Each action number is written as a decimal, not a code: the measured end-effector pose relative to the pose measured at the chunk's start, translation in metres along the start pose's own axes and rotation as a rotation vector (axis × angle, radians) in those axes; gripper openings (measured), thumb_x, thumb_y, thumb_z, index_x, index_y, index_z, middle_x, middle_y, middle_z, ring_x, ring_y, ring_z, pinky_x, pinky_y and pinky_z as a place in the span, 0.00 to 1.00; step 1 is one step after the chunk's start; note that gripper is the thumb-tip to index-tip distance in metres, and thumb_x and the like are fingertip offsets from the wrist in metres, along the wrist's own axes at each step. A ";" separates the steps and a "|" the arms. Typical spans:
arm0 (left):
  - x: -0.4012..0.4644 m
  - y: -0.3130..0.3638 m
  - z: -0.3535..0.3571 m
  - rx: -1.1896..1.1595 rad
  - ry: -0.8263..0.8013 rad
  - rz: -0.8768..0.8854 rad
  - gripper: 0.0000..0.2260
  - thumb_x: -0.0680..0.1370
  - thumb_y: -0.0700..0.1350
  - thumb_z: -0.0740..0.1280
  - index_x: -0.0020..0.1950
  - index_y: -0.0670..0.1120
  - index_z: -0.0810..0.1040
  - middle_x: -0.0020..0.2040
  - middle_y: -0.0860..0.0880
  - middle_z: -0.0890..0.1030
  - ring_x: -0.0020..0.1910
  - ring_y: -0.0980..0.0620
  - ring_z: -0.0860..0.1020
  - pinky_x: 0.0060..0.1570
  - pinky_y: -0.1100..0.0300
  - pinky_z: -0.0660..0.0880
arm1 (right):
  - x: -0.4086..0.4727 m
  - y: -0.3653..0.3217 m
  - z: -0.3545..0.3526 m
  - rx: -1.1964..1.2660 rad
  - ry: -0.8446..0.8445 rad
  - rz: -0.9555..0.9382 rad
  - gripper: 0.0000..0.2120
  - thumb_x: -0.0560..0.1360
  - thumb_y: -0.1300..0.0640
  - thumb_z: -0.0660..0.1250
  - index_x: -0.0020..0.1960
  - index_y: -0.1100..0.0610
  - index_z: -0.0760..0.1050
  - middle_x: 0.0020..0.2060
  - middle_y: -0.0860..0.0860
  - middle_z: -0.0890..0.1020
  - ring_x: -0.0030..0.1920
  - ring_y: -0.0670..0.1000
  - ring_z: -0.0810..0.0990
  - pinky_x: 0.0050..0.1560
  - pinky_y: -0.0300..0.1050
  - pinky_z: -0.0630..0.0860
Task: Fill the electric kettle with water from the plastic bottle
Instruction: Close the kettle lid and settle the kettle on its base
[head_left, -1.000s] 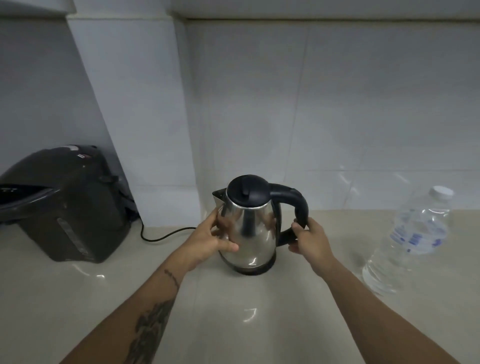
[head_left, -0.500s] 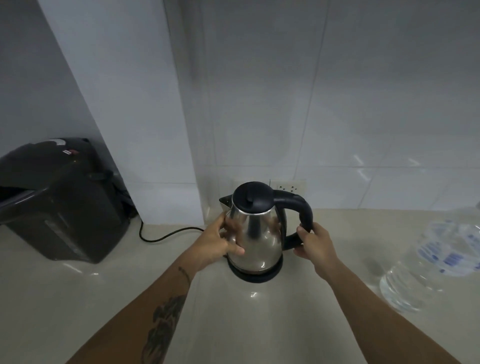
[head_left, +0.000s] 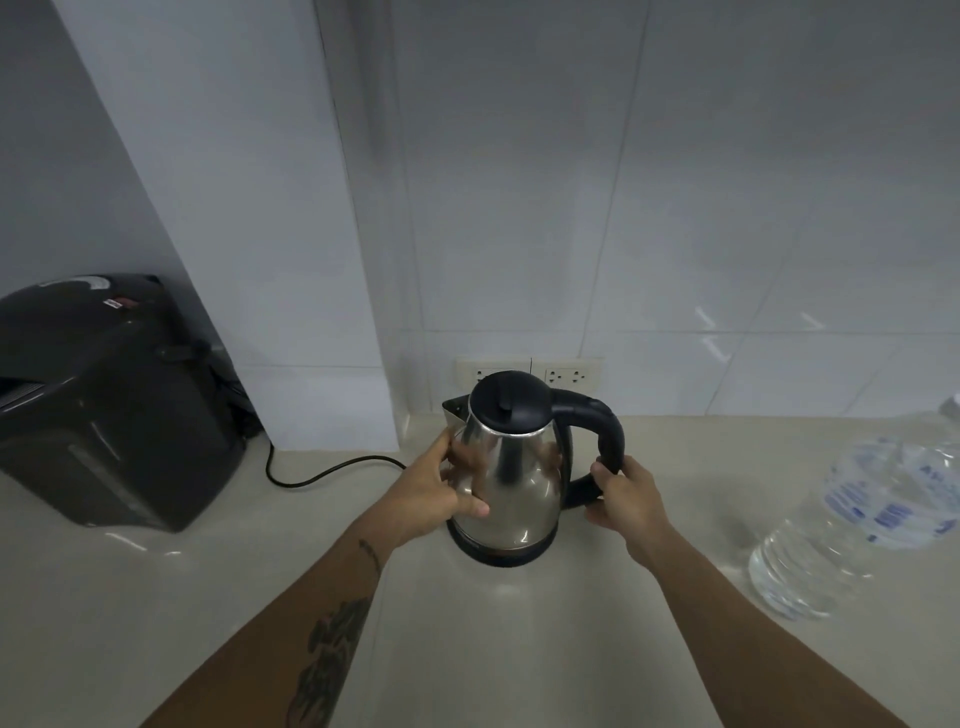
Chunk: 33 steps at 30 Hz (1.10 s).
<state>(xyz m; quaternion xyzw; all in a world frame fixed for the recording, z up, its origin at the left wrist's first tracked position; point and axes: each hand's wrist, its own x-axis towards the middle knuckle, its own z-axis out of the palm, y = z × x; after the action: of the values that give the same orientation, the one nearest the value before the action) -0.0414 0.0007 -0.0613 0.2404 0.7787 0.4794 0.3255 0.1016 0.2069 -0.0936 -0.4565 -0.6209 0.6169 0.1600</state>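
Note:
A steel electric kettle (head_left: 511, 470) with a black lid and black handle stands upright on its black base on the beige counter (head_left: 493, 634), in front of the wall corner. Its lid is closed. My left hand (head_left: 434, 491) clasps the left side of the steel body. My right hand (head_left: 626, 501) grips the lower part of the handle. A clear plastic water bottle (head_left: 852, 525) stands at the right edge, apart from both hands; its top is cut off by the frame.
A black appliance (head_left: 111, 405) sits at the left against the wall, with a black cord (head_left: 332, 470) running along the counter toward the kettle. Two wall sockets (head_left: 569, 374) are just behind the kettle. White tiled walls close the back.
The view has tilted up and shifted left, so the sockets behind the kettle now show and the bottle slid to the right edge. Both hands stay on the kettle.

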 end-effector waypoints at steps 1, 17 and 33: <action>-0.001 0.000 0.000 0.006 -0.005 -0.001 0.36 0.67 0.36 0.80 0.67 0.61 0.68 0.60 0.57 0.78 0.64 0.50 0.74 0.65 0.51 0.73 | -0.001 0.001 -0.001 0.004 -0.010 0.008 0.16 0.82 0.55 0.63 0.69 0.55 0.72 0.57 0.59 0.81 0.52 0.61 0.84 0.52 0.56 0.83; -0.018 0.016 0.033 -0.080 0.229 0.073 0.30 0.70 0.46 0.79 0.64 0.58 0.67 0.56 0.59 0.74 0.61 0.51 0.74 0.62 0.51 0.72 | -0.037 -0.033 -0.028 -0.232 0.023 -0.160 0.15 0.82 0.56 0.62 0.68 0.55 0.73 0.57 0.55 0.80 0.57 0.57 0.79 0.63 0.57 0.77; -0.025 0.024 0.020 0.049 0.228 0.042 0.33 0.67 0.50 0.81 0.66 0.53 0.68 0.59 0.55 0.76 0.62 0.50 0.75 0.66 0.49 0.73 | -0.072 -0.050 -0.007 -0.657 0.113 -0.562 0.29 0.81 0.51 0.61 0.80 0.45 0.55 0.66 0.56 0.74 0.64 0.60 0.74 0.63 0.56 0.73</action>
<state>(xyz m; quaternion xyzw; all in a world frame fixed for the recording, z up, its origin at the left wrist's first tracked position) -0.0083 0.0061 -0.0393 0.2085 0.8170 0.4911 0.2187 0.1270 0.1653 -0.0208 -0.3295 -0.8745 0.2932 0.2016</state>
